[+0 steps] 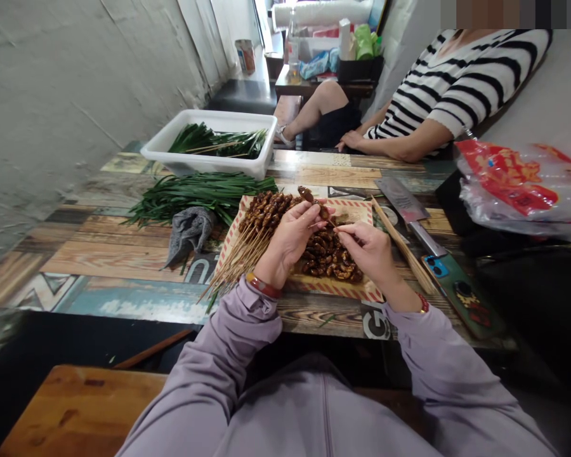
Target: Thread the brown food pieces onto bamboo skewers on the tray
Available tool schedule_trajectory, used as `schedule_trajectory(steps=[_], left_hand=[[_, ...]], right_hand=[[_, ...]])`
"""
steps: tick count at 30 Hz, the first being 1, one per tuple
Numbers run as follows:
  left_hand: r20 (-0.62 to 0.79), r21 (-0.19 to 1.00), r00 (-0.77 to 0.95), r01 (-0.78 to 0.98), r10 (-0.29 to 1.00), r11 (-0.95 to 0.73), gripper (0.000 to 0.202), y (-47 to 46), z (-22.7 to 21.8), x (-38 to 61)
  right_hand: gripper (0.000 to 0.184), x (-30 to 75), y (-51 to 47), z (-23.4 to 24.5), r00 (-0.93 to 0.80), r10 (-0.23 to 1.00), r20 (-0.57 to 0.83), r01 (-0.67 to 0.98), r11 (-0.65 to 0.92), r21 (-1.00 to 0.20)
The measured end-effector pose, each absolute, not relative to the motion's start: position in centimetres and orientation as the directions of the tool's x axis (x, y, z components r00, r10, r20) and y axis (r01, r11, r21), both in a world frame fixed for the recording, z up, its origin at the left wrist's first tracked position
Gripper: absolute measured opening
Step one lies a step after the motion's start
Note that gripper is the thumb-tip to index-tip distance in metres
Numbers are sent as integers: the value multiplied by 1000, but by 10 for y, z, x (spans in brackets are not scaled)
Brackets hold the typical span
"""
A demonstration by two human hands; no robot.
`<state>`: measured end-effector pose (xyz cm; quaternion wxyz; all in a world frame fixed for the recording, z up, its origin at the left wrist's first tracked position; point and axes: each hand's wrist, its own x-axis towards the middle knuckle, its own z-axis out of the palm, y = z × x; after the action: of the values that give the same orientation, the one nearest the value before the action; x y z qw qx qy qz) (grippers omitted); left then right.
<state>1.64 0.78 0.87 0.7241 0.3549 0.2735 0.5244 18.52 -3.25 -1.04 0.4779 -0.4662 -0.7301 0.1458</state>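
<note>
My left hand (295,235) is closed on a brown glazed piece (309,195) held above a paper-lined tray (356,212). My right hand (368,249) pinches a thin bamboo skewer whose tip points at that piece. On the tray lie a pile of loose brown pieces (330,257) and, at its left, a row of loaded skewers (261,216) with their sticks fanning toward me.
Loose green chives (195,193) and a grey cloth (188,231) lie left of the tray. A white tub (209,143) holds more chives. A cleaver (404,203), spare skewers (400,244) and a phone (457,292) lie right. A person in a striped top (457,82) sits opposite.
</note>
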Motion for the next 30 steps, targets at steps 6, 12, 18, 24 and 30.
schedule_trajectory(steps=[6, 12, 18, 24, 30], left_hand=[[-28, 796, 293, -572, 956, 199, 32, 9, 8, 14], [-44, 793, 278, -575, 959, 203, 30, 8, 8, 15], [-59, 813, 280, -543, 958, 209, 30, 7, 5, 18], [-59, 831, 298, -514, 953, 212, 33, 6, 3, 22], [-79, 810, 275, -542, 958, 223, 31, 8, 7, 18]], right_hand=[[17, 183, -35, -10, -122, 802, 584, 558, 542, -628], [16, 180, -36, -12, -128, 781, 611, 574, 560, -597], [16, 177, -37, -13, -120, 773, 623, 591, 559, -581], [16, 174, -38, -10, -92, 798, 595, 586, 526, -616], [16, 185, -35, -7, -75, 829, 555, 551, 498, -670]])
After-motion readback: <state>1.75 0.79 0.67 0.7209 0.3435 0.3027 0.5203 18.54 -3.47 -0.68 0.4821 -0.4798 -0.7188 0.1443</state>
